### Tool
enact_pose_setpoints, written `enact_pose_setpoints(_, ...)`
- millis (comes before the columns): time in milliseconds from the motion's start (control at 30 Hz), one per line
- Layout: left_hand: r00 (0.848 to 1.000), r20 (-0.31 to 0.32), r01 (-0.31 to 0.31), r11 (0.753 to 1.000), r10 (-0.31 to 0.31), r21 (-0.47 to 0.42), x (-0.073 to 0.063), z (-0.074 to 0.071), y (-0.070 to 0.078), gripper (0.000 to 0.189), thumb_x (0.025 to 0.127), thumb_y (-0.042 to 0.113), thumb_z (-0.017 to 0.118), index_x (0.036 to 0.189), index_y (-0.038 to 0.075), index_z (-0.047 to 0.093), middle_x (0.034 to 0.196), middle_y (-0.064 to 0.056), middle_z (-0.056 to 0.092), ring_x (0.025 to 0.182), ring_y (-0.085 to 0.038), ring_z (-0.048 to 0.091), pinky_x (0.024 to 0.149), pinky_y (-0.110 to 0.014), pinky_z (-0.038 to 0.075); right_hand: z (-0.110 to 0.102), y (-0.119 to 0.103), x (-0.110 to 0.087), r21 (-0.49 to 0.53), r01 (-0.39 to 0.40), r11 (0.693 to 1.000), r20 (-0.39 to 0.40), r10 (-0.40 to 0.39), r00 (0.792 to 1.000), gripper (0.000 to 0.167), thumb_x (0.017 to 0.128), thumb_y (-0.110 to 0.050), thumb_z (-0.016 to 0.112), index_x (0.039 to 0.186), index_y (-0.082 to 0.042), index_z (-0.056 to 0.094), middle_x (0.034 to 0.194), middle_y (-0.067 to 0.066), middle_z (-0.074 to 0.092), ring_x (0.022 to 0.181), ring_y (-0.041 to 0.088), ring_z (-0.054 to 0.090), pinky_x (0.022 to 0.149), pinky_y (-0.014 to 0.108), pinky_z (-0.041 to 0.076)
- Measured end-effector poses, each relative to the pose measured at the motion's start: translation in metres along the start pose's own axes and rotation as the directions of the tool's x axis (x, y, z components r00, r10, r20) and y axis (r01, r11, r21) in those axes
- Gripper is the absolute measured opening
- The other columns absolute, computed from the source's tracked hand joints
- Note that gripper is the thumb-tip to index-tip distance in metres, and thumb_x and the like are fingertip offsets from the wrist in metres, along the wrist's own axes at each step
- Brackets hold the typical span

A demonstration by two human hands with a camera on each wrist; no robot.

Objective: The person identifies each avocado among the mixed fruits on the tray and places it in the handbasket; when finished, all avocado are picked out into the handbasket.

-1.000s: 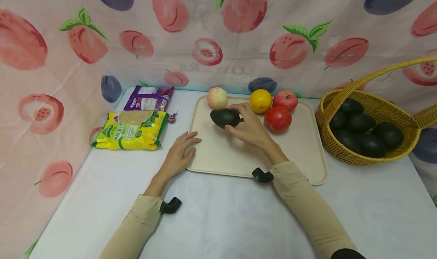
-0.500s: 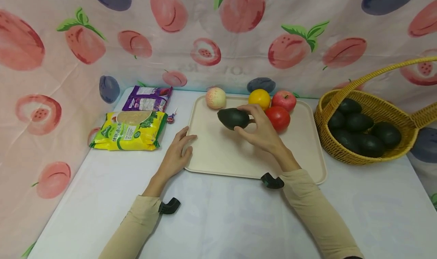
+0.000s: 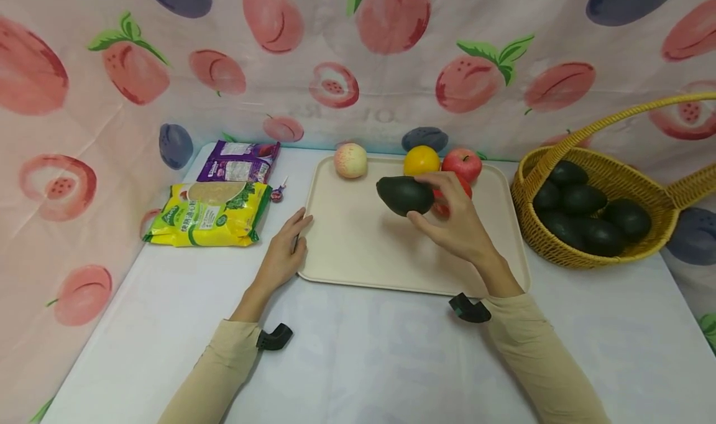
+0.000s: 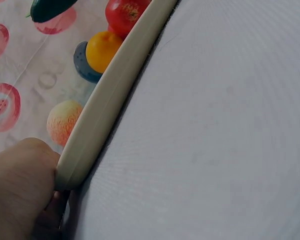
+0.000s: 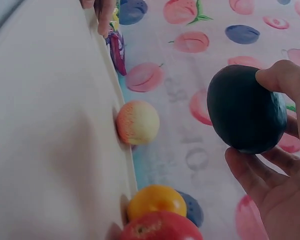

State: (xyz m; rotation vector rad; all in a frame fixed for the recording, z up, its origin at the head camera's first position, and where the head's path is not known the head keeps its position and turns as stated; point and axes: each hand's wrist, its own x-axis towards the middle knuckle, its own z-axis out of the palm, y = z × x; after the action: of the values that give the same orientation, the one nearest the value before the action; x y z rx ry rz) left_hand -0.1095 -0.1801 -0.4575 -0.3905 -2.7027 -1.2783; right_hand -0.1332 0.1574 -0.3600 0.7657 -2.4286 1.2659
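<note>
The right hand [image 3: 455, 225] grips 1 avocado [image 3: 405, 194] lifted above the tray [image 3: 358, 250], left of the basket [image 3: 604, 256]; the left hand [image 3: 285, 253] rests flat on the tray's edge. Placing remains.

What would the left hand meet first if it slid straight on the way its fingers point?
The left hand already touches the tray at its near left edge; going on, probably bare tray, though depth is unclear.
</note>
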Motion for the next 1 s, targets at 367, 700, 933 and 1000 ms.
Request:
enact_pose_setpoints(367, 1.000, 0.007, 0.022, 1.000, -0.022, 0.010, -0.001, 0.000, 0.001, 0.044, 0.093, 0.000, 0.046, 0.135, 0.010, 0.051, 0.153, -0.006, 0.033, 0.141, -0.023, 0.033, 0.114, -0.042, 0.031, -0.044, -0.022, -0.015, 0.054, -0.006, 0.998, -0.156, 0.015, 0.988, 0.062, 0.070, 0.008, 0.075, 0.127, 0.002, 0.052, 0.125, 0.018, 0.049, 0.112, 0.002, 0.050, 0.085, 0.007, 0.046)
enact_pose_setpoints(700, 1.000, 0.005, -0.004, 1.000, 0.004, 0.001, 0.000, 0.000, 0.002, 0.040, 0.091, 0.003, 0.052, 0.131, 0.005, 0.054, 0.153, -0.009, 0.033, 0.139, -0.026, 0.037, 0.113, -0.040, 0.032, -0.088, -0.004, -0.022, 0.156, 0.011, 0.988, -0.282, 0.034, 0.959, 0.062, 0.070, 0.016, 0.068, 0.128, 0.007, 0.049, 0.121, 0.000, 0.050, 0.109, 0.010, 0.057, 0.081, 0.012, 0.048)
enact_pose_setpoints(933, 0.999, 0.040, 0.022, 1.000, -0.023, 0.015, 0.000, -0.001, 0.002, 0.037, 0.090, 0.014, 0.061, 0.126, 0.006, 0.059, 0.154, -0.010, 0.030, 0.140, -0.029, 0.034, 0.113, -0.043, 0.032, -0.116, 0.000, -0.029, 0.251, 0.078, 0.965, -0.416, 0.035, 0.909, 0.055, 0.075, 0.005, 0.070, 0.126, 0.010, 0.050, 0.121, 0.007, 0.055, 0.105, 0.015, 0.060, 0.088, 0.015, 0.049)
enact_pose_setpoints(1000, 0.999, 0.048, 0.025, 0.999, -0.026, 0.021, 0.000, 0.000, 0.002, 0.038, 0.090, 0.015, 0.063, 0.126, 0.006, 0.059, 0.155, -0.010, 0.028, 0.140, -0.030, 0.034, 0.113, -0.043, 0.033, -0.122, 0.000, -0.029, 0.281, 0.099, 0.955, -0.453, 0.040, 0.891, 0.055, 0.074, 0.004, 0.070, 0.126, 0.009, 0.051, 0.120, 0.011, 0.056, 0.103, 0.016, 0.062, 0.087, 0.015, 0.050)
